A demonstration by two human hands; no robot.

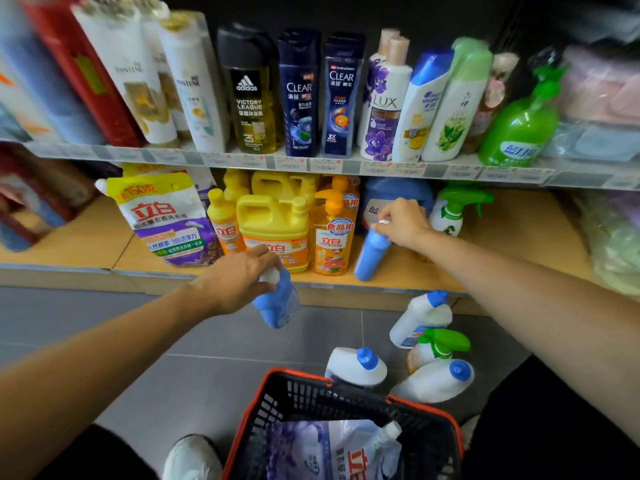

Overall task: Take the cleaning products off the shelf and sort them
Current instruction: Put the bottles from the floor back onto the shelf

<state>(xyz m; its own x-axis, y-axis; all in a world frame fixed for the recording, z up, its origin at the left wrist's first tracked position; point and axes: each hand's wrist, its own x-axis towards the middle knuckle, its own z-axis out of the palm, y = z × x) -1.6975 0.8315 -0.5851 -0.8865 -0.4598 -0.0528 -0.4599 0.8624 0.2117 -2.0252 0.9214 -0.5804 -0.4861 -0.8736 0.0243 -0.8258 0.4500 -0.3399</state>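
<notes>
Gripping a blue bottle by its white cap, the left hand hangs it clear of the lower shelf, nearer the basket. The right hand clasps a second blue bottle by its cap, neck up, tilted at the shelf edge.

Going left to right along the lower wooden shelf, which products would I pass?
Purple and white refill pouch → small yellow bottle → big yellow jug → orange pump bottle → blue bottle gripped by the right hand → white spray bottle with green trigger.
</notes>
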